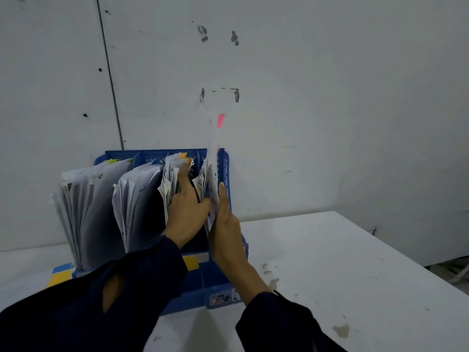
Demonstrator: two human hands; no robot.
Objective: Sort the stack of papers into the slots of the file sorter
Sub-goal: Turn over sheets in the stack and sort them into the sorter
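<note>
Scuffed white wall backs the table [355,262], where the blue file sorter [224,171] stands near its far-left edge. Left hand [186,207] parts the papers [142,196]; right hand [224,224] grips a pink-tabbed sheet [214,158] entering the rightmost slot. Next, probably, push it down fully.

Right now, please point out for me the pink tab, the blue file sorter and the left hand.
pink tab [220,120]: head view, middle of the tab.
blue file sorter [224,171]: head view, right side wall.
left hand [186,208]: head view, back of the hand.
</note>
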